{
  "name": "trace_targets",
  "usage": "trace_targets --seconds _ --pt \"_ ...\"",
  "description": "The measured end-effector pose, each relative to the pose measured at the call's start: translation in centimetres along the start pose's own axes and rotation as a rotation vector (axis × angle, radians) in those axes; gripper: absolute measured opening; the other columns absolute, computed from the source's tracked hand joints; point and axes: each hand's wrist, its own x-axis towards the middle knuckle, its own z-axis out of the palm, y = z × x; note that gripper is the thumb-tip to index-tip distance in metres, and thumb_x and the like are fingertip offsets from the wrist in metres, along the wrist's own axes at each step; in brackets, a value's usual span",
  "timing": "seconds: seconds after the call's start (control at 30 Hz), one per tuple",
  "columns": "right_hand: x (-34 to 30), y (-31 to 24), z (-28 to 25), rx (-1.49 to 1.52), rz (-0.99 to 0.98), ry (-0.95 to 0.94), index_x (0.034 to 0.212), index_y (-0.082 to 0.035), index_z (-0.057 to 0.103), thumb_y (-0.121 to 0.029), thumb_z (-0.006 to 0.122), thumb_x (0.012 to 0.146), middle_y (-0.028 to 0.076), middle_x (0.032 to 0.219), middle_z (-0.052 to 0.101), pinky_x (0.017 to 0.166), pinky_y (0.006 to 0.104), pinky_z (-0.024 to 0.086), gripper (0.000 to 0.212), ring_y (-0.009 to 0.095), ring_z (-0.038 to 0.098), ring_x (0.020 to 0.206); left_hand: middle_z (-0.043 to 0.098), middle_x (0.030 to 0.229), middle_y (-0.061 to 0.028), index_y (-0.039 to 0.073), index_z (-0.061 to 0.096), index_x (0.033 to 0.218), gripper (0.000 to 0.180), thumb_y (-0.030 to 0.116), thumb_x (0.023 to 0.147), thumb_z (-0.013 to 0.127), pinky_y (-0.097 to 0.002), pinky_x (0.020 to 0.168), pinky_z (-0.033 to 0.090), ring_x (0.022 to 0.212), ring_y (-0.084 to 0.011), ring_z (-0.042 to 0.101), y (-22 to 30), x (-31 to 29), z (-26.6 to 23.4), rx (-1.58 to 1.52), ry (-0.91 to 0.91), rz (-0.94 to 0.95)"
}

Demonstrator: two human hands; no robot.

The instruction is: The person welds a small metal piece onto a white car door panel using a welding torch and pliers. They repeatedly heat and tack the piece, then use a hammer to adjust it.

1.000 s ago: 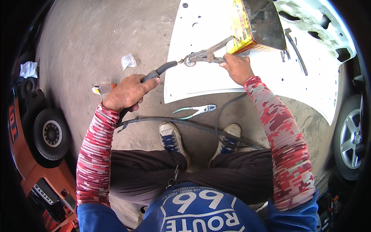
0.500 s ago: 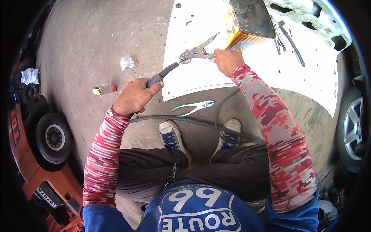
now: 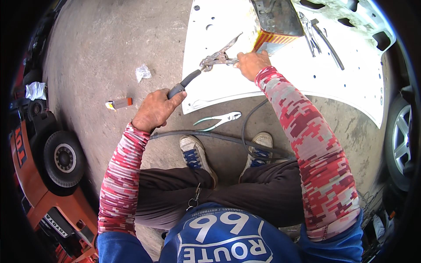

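Curved torch handle [image 3: 176,90] in the left hand [image 3: 157,108] is plain charcoal; metal locking pliers [image 3: 218,58] in the right hand [image 3: 252,65], rusty brown-grey. Boxy tin [image 3: 276,39] past that grip: yellow, red-striped, blackish top. Stretchy fabric sleeves [image 3: 119,184] behind both grips? Loud red-pink-white pixel camo.

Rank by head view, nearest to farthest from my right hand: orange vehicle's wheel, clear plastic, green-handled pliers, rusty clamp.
1. Rusty clamp: in the right hand.
2. Green-handled pliers: below and left of the hand.
3. Clear plastic: farther left.
4. Orange vehicle's wheel: far left, lower.
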Motion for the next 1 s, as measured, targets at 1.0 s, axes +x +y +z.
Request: trace_targets --seconds 1.0 --pt "0.2 -0.3 0.0 -0.037 0.01 -0.064 0.12 -0.017 0.077 -0.027 0.054 0.105 0.009 0.112 0.079 0.097 0.0489 0.043 0.029 0.025 0.074 0.11 0.066 0.06 -0.0142 -0.001 0.071 0.093 0.061 0.058 0.099 0.061 -0.0429 0.054 0.056 0.056 -0.0296 0.07 -2.4 0.7 5.0 0.177 0.264 0.225"
